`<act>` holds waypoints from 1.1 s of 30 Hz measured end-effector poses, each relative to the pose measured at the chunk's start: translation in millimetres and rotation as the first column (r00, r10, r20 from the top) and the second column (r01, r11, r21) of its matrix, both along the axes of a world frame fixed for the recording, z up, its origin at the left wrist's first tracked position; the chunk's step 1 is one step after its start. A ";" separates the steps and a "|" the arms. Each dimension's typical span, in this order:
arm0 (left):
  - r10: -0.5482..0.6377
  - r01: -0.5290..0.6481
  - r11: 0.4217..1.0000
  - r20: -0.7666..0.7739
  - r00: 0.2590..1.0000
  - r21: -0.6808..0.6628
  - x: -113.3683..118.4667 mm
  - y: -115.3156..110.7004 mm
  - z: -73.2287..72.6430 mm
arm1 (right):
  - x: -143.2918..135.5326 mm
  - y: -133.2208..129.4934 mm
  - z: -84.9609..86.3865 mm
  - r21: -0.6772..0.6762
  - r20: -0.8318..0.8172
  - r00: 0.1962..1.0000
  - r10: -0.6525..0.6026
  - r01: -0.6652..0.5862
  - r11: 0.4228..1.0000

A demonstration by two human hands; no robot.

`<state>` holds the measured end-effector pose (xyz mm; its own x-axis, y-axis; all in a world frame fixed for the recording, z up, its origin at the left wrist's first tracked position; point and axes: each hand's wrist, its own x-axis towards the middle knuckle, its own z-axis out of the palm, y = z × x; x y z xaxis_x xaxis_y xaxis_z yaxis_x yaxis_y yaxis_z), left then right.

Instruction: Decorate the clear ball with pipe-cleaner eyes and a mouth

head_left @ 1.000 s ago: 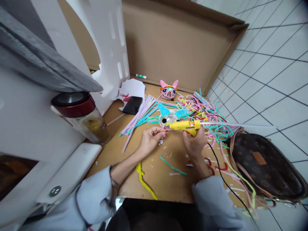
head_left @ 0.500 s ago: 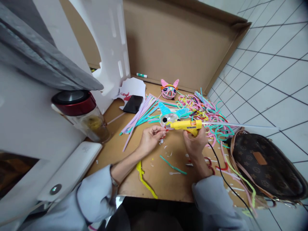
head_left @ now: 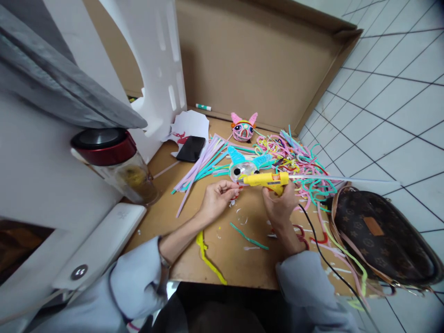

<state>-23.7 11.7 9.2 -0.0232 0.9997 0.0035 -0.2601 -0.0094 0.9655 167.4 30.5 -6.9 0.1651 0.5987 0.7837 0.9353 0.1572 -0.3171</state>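
Observation:
My right hand (head_left: 280, 203) is wrapped round the grip of a yellow hot glue gun (head_left: 265, 179). A long clear glue stick (head_left: 342, 178) sticks out of its back end, and the nozzle points left. Just below the nozzle, the fingertips of my left hand (head_left: 218, 199) are pinched on a small red piece (head_left: 237, 188), too small to make out fully. Behind the gun lies a clear round animal head (head_left: 247, 168) with blue fuzzy ears and black eyes, partly hidden by the gun. A finished-looking head with pink ears (head_left: 243, 131) stands farther back.
Pipe cleaners lie in a straight bundle (head_left: 201, 164) and a tangled heap (head_left: 301, 162). A phone (head_left: 191, 149), a glass tea bottle (head_left: 133, 178), scissors (head_left: 301, 237) and a brown handbag (head_left: 391, 236) surround the work. The gun's black cord (head_left: 322, 254) runs off right.
The glue gun has shifted very slightly left with my right hand. My left hand keeps its pinch beside the nozzle, and the view has moved a little.

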 end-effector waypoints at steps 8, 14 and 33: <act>-0.014 0.014 1.000 0.012 1.000 -0.009 0.1 -1.2 2.3 | -1.1 -0.8 2.6 -0.034 -0.014 0.999 -0.037 0.036 0.999; -0.011 0.011 1.000 0.015 1.000 -0.010 0.0 0.0 1.4 | 0.2 0.2 1.6 0.016 -0.013 0.998 -0.068 0.068 0.998; -0.032 0.032 0.999 0.006 0.999 0.013 -1.7 -0.7 1.9 | 36.0 -5.0 16.4 -0.097 0.000 0.985 -0.171 0.170 0.981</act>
